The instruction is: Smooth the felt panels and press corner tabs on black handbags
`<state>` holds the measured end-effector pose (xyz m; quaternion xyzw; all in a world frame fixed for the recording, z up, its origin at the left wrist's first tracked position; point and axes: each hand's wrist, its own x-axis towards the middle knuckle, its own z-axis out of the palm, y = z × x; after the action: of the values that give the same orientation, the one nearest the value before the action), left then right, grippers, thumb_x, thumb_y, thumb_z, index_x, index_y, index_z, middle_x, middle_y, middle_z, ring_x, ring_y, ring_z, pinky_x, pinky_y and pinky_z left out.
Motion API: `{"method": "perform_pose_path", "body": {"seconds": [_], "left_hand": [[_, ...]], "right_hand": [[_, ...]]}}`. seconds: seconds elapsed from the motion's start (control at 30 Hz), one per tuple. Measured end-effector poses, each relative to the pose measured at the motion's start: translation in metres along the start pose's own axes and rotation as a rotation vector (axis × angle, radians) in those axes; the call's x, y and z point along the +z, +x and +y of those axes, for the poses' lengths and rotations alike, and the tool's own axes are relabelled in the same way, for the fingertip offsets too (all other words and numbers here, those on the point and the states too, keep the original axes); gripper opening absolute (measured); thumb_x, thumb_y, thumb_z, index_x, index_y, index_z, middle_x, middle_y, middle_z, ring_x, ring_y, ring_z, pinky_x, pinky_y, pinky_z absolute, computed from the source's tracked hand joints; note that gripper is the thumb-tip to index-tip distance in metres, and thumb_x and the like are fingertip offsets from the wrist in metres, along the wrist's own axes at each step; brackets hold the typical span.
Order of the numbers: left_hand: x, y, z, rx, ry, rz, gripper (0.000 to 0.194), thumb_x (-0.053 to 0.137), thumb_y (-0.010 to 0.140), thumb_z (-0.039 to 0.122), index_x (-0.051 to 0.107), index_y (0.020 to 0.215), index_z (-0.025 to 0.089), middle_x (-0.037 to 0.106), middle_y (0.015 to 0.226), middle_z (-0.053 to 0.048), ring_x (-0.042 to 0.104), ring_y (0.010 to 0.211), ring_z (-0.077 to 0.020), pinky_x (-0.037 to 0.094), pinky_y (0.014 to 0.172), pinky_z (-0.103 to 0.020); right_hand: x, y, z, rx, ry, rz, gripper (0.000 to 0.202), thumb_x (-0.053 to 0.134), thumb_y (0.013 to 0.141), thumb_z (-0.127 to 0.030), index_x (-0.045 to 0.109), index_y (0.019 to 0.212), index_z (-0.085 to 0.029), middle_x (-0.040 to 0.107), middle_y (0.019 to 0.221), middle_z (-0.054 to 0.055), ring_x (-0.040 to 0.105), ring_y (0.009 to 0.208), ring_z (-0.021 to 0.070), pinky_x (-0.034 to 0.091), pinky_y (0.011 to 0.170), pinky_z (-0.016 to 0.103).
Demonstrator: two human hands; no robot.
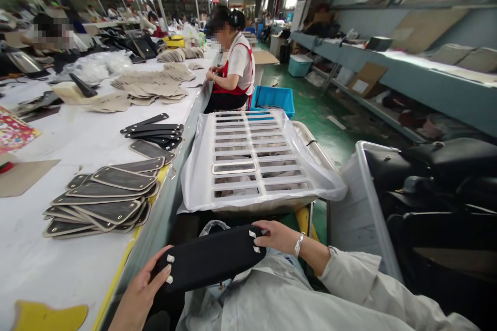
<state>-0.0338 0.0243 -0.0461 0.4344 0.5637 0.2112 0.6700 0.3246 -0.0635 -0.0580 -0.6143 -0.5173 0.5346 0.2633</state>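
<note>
A long black padded piece (212, 258) with rounded ends is held over the lap, small white tabs near both ends. My left hand (145, 279) grips its left end, thumb beside the two tabs there. At the right end, my right hand (275, 239) pinches the piece, fingertips by the other tabs. Ahead lies a white slatted rack (256, 181) with one dark, pale-edged strip (234, 167) on it. To the left on the table (77, 139) are a pile of dark panels with pale edges (104, 196) and a fan of black strips (155, 129).
A seated co-worker (236, 62) in a red apron is beyond the rack, near a blue crate (274, 99). A grey bin (361, 217) with black bags stands at the right. Beige pieces (151, 83) cover the table farther back; a yellow piece (50, 316) lies near its front.
</note>
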Motion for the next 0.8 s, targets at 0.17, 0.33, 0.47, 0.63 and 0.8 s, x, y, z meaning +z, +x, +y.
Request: {"method": "perform_pose_path", "body": {"seconds": [0.17, 0.33, 0.47, 0.63, 0.8], "left_hand": [[0.009, -0.003, 0.001, 0.039, 0.016, 0.060, 0.071, 0.069, 0.067, 0.055, 0.049, 0.129, 0.025, 0.064, 0.119, -0.004, 0.055, 0.115, -0.0278, 0.047, 0.098, -0.037], [0.009, -0.007, -0.004, 0.094, 0.194, 0.136, 0.062, 0.058, 0.074, 0.059, 0.051, 0.126, 0.026, 0.063, 0.119, -0.003, 0.053, 0.117, -0.0281, 0.043, 0.102, -0.041], [0.009, -0.015, -0.003, 0.270, 0.585, 0.306, 0.067, 0.044, 0.079, 0.064, 0.049, 0.127, 0.018, 0.053, 0.131, -0.011, 0.044, 0.126, -0.0307, 0.031, 0.109, -0.048], [0.059, -0.025, 0.012, 0.936, 1.039, 0.321, 0.073, 0.050, 0.081, 0.060, 0.032, 0.139, 0.020, 0.043, 0.139, -0.012, 0.040, 0.128, -0.0296, 0.030, 0.109, -0.049], [0.131, -0.006, 0.016, 1.155, 1.315, -0.053, 0.086, 0.062, 0.076, 0.051, 0.020, 0.143, 0.016, 0.048, 0.135, -0.015, 0.047, 0.122, -0.0294, 0.035, 0.103, -0.048]], "right_hand": [[0.005, 0.001, -0.007, 0.021, -0.031, 0.078, 0.035, 0.062, 0.074, -0.035, 0.064, 0.105, -0.018, 0.067, 0.093, 0.003, 0.062, 0.085, 0.0211, 0.050, 0.077, 0.032], [0.001, 0.000, -0.011, 0.029, -0.063, 0.099, 0.032, 0.071, 0.066, -0.038, 0.067, 0.092, -0.020, 0.067, 0.084, 0.001, 0.060, 0.077, 0.0201, 0.048, 0.073, 0.031], [0.004, -0.007, -0.001, 0.043, 0.057, 0.154, 0.033, 0.068, 0.069, -0.045, 0.064, 0.089, -0.019, 0.066, 0.084, 0.002, 0.059, 0.079, 0.0179, 0.047, 0.071, 0.027], [0.025, -0.023, 0.017, 0.164, 0.249, 0.288, 0.034, 0.041, 0.088, -0.048, 0.048, 0.072, -0.018, 0.058, 0.065, 0.001, 0.056, 0.056, 0.0119, 0.046, 0.054, 0.024], [0.037, -0.037, 0.006, 0.157, 0.334, 0.377, 0.029, 0.041, 0.089, -0.041, 0.040, 0.068, -0.020, 0.051, 0.057, -0.005, 0.047, 0.041, 0.0067, 0.036, 0.041, 0.018]]}}
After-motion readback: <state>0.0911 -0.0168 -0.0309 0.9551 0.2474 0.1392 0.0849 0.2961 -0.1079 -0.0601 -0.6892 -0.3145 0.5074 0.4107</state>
